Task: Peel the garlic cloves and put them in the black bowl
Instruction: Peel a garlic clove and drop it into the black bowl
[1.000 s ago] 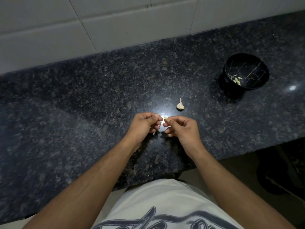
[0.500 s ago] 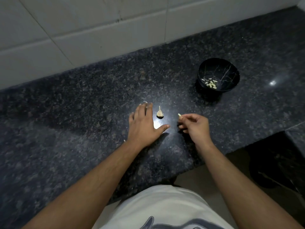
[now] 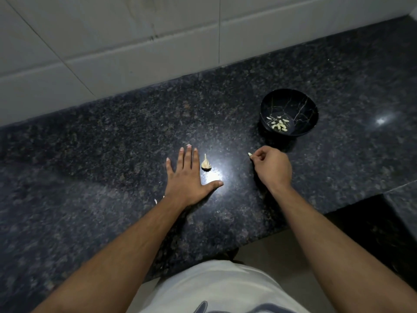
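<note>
My right hand pinches a small peeled garlic clove at its fingertips, below and left of the black bowl. The bowl stands at the right of the dark granite counter and holds several peeled cloves. My left hand lies flat on the counter with its fingers straight and thumb spread. A remnant of the garlic bulb, with its pointed stem up, stands just right of the left fingers.
White wall tiles run along the back of the counter. Small bits of garlic skin lie by my left wrist. The counter's front edge steps back at the right, with a dark gap below it.
One second ago both hands worked the clove together. The left hand has since let go and settled flat on the counter; the right hand carries the clove rightward toward the bowl.
</note>
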